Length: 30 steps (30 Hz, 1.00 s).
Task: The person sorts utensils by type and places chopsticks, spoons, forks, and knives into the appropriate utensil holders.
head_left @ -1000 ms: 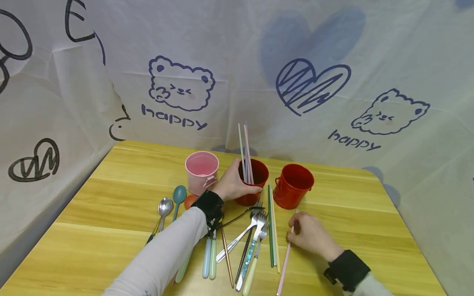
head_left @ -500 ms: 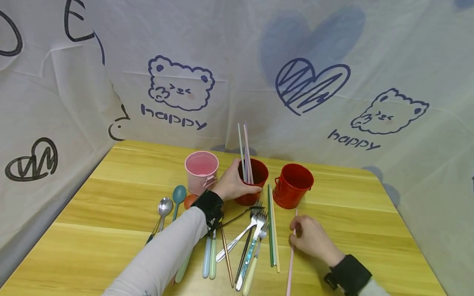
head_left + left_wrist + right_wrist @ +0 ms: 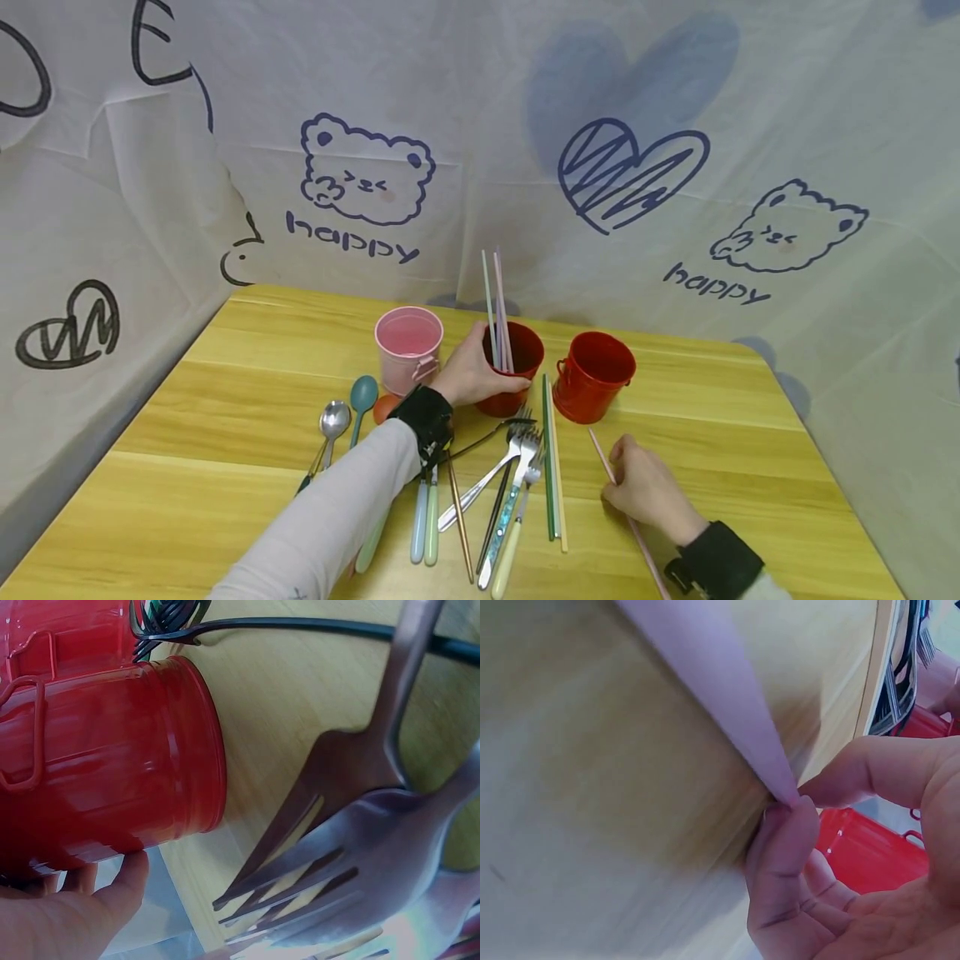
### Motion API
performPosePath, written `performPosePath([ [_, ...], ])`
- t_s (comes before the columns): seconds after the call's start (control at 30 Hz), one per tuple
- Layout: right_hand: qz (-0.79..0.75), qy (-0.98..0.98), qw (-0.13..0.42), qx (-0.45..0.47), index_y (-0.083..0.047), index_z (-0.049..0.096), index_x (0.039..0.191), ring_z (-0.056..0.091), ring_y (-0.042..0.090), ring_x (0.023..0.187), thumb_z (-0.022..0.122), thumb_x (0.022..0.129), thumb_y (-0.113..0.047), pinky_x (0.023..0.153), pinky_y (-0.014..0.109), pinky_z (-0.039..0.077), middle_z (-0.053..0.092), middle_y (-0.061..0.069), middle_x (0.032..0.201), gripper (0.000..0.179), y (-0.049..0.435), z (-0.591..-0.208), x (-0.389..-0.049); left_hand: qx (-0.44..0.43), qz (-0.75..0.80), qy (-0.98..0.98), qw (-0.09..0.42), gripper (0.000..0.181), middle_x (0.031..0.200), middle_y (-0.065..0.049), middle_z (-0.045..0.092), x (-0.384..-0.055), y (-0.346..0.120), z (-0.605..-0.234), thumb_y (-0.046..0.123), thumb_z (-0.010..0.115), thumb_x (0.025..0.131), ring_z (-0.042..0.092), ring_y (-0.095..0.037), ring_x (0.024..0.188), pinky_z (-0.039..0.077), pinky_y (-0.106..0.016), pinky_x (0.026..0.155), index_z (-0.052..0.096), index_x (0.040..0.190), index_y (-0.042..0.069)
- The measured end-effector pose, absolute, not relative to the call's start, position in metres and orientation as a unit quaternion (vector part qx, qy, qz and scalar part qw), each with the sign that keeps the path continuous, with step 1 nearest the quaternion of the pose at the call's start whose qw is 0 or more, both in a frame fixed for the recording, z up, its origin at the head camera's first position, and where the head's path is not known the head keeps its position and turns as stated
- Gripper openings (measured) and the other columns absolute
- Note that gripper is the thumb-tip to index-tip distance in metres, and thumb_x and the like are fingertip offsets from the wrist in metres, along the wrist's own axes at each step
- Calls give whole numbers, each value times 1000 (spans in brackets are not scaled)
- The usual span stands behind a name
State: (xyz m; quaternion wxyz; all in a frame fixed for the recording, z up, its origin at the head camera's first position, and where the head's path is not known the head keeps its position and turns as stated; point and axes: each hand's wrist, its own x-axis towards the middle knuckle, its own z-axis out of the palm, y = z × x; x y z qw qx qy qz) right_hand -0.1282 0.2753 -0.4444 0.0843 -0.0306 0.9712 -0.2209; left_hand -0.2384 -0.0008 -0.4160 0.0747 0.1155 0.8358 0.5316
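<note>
My left hand grips the side of a red bucket; fingers also touch its wall in the left wrist view. Several pale chopsticks lean upright inside. At right, my right hand pinches a pink chopstick, which slants over the table, its far tip towards the second red bucket. Thumb and fingertips meet on the pink chopstick in the right wrist view. Green and yellow chopsticks lie side by side between the hands.
A pink bucket stands left of the left hand. Several forks lie in front of the gripped bucket, with coloured handles nearby. A silver spoon and a teal spoon lie at left. A white printed cloth hangs behind.
The right hand has moved slightly right and nearer, turning the pink chopstick so its far tip now points left and its near end right. My left hand and the buckets stay put.
</note>
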Motion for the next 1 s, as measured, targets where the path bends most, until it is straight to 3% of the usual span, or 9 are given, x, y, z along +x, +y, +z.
performPosePath([
  [0.43, -234, 966, 108, -5, -4, 61, 89, 51, 17, 64, 79, 70, -5, 55, 28, 41, 59, 4, 74, 26, 278, -442, -132, 115, 537, 832, 75, 84, 137, -13, 56, -240, -1, -419, 24, 88, 76, 57, -30, 123, 48, -49, 110, 37, 140, 12],
  [0.6, -281, 951, 125, -16, -4, 61, 94, 51, 16, 60, 75, 78, -3, 50, 27, 41, 57, 4, 71, 21, 279, -436, -131, 115, 536, 833, 75, 83, 137, -13, 56, -239, -1, -418, 25, 89, 76, 57, -30, 122, 48, -49, 109, 37, 140, 12],
  [1.0, -324, 937, 72, -107, 0, 61, 109, 57, 11, 65, 58, 96, -2, 54, 24, 49, 65, 9, 78, 13, 276, -402, -133, 114, 539, 831, 75, 83, 137, -12, 56, -239, -1, -418, 25, 89, 76, 57, -30, 122, 49, -49, 109, 37, 140, 12],
])
